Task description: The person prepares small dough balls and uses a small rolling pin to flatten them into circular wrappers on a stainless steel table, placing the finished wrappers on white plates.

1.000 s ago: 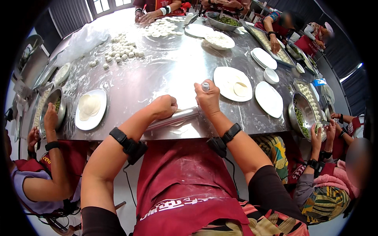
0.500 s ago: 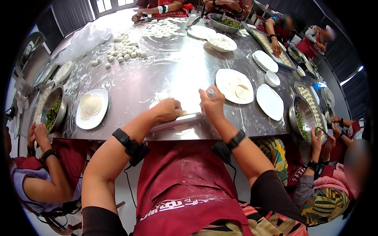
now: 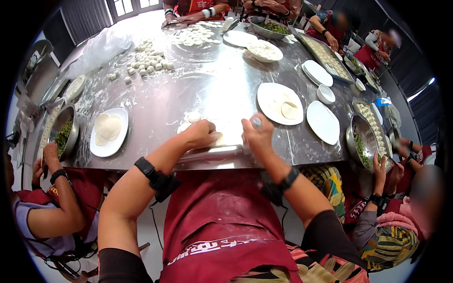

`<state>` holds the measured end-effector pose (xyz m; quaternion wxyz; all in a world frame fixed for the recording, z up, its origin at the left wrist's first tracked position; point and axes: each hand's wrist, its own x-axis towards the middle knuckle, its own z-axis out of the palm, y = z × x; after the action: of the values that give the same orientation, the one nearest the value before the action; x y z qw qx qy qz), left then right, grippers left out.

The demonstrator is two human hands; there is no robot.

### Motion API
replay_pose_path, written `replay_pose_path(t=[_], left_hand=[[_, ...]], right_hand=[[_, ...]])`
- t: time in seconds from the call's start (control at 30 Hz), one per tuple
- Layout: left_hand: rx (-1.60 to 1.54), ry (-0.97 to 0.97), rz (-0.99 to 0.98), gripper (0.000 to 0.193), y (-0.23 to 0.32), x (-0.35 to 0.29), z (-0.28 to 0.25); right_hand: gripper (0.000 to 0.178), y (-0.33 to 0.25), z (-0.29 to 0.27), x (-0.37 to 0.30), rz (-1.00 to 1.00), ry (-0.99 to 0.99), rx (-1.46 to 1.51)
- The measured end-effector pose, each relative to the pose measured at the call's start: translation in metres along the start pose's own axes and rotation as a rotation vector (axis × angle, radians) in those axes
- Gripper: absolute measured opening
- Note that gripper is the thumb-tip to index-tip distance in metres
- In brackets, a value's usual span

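My right hand [image 3: 258, 137] is closed in a fist around a rolling pin [image 3: 214, 153], and a pale end shows above the fist. The shiny pin lies across the front of the steel table, close to its near edge. Just beyond the pin, my left hand [image 3: 202, 134] has its fingers pinched on the edge of a flat dough wrapper [image 3: 217, 137], mostly hidden by the hand. Small floury dough pieces [image 3: 193, 117] lie beyond my left knuckles. A white plate [image 3: 123, 137] to the left bears stacked round wrappers [image 3: 107, 127]; another plate [image 3: 269, 113] on the right bears more.
Many dough balls [image 3: 148, 61] and flattened rounds [image 3: 196, 35] lie farther back. A flour bowl [image 3: 265, 51], an oval plate [image 3: 323, 123] and a small bowl [image 3: 326, 94] are right of centre. Bowls of green filling [image 3: 63, 137] stand at both sides, where other people work.
The rolling pin and my right hand have come nearer to me, toward the table's edge. My left hand stays almost in place on the wrapper.
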<state>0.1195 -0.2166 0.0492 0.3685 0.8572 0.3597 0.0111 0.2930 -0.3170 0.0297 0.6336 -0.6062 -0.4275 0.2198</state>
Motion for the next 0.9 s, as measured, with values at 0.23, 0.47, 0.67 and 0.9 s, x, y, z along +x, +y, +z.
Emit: replay_pose_path(t=[0.23,0.47,0.67,0.9], left_hand=[[-0.13,-0.006,-0.034,0.02,-0.002,-0.017,-0.001],[-0.097,-0.011,0.001,0.019,0.0,0.003,0.004],[-0.243,-0.012,-0.019,0.015,-0.001,-0.025,-0.001],[-0.115,0.009,-0.027,0.019,0.0,-0.008,0.003]], right_hand=[[0.019,-0.004,0.003,0.0,-0.027,-0.006,0.07],[0.022,-0.012,-0.004,-0.009,-0.008,0.006,-0.001],[0.025,-0.007,-0.005,-0.019,-0.07,0.041,-0.014],[0.019,-0.002,0.003,0.002,-0.001,-0.016,0.007]])
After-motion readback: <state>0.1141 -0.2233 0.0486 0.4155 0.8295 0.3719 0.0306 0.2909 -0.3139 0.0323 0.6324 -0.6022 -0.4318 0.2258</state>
